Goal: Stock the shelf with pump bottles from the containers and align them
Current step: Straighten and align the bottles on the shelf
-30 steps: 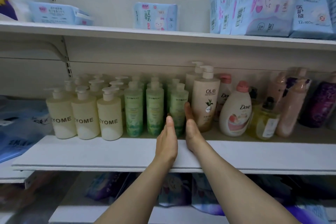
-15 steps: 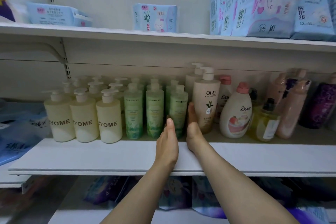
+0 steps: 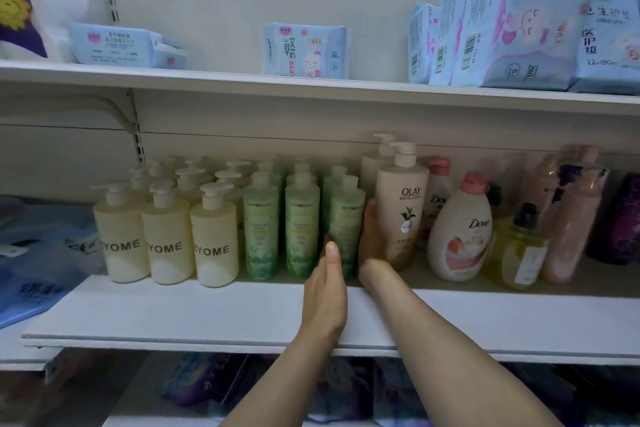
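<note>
fingers of both hands straight, flanking green bottle (image 3: 346,218) on shelf (image 3: 207,315).

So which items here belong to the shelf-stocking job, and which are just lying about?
Job:
green plastic pump bottles
cream ZYOME pump bottles
white shelf board
left hand
right hand

Lying about:
beige Olay bottle
white Dove bottle
pale blue pad packs
</note>
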Available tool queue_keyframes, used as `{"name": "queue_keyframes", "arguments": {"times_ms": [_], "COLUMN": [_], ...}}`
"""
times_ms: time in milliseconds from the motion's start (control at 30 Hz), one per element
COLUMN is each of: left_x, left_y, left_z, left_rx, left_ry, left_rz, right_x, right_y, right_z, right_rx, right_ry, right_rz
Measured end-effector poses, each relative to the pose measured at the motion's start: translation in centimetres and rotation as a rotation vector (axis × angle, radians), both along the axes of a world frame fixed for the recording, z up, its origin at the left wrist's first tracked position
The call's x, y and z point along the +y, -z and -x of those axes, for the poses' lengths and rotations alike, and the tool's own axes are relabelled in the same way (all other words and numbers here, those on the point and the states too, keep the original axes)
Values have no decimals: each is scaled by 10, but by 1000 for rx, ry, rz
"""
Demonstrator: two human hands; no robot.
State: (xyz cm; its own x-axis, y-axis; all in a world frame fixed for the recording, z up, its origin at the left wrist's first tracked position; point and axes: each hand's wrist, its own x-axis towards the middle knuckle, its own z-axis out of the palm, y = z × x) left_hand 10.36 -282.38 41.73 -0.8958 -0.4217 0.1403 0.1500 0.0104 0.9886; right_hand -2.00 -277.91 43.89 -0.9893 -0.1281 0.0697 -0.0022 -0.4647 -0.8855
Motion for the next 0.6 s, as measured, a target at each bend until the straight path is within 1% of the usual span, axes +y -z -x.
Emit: {"name": "queue_keyframes", "arguments": {"times_ms": [100,233,333,500,600], "left_x": [1,1,0,-1,-2], "left_y": [0,1,1,1,0], "left_z": [1,1,1,-1,-2], "left_rx": [1,4,11,12,21], "left_ry": [-7,-15,-25,-13,-7], "left_rz": [0,13,18,42,40], "right_x": [-1,-2,-2,8,23], "right_y": [1,2,1,-7,3], "right_z": [0,1,-1,-15,-37], "right_rx": [3,11,7,-62,-43], "right_ry": [-24,28,1,-27,-51], "right_rz": [6,29,32,-23,-46]}}
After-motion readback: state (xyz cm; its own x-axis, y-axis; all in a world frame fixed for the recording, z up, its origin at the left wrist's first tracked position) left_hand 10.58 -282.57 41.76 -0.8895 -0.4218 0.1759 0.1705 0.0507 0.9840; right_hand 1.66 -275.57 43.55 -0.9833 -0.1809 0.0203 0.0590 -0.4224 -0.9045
